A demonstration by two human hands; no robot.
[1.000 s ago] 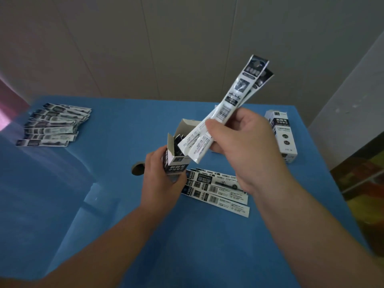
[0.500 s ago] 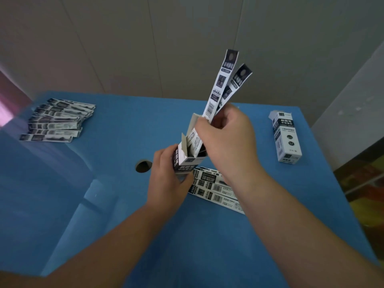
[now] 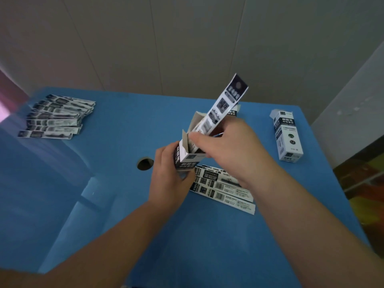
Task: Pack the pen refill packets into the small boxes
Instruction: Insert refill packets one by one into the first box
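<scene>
My left hand grips a small black-and-white box upright above the blue table, its top flaps open. My right hand pinches long black-and-white pen refill packets, whose lower ends sit inside the box mouth while the upper ends stick out, tilted to the right. Several more refill packets lie flat on the table under my hands. A fanned stack of refill packets rests at the far left.
A closed small box lies near the table's right edge. Another box is partly hidden behind the held packets. A round hole opens in the tabletop left of my left hand. A wall rises behind the table.
My right hand has brought the packets from above and right of the box down into its open top, and they now reach deeper inside. The left hand kept holding the box.
</scene>
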